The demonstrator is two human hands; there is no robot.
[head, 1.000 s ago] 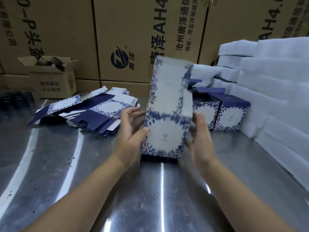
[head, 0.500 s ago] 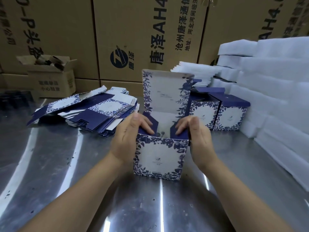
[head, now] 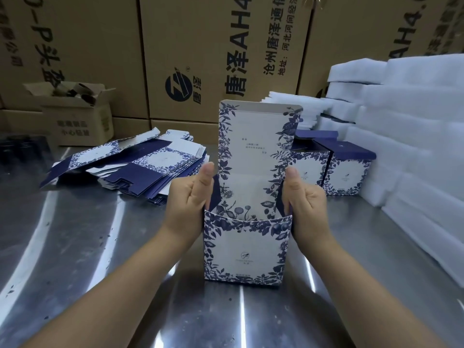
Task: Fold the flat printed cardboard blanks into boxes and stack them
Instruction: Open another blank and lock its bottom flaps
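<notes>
A: Both thumbs have come off the tops of the navy side flaps since half a second ago. They point up now, and the flaps are raised again.
B: Grip?
A: Left hand clamps the box at its left wall, right hand at its right wall. Fingers curled, hands apart.
B: Box location?
A: Upright on the metal table, near centre, lid flap standing open. Flat blanks are piled far left. Two finished boxes stand behind on the right, beside white foam sheets.

Steel table — brown cartons, white foam
</notes>
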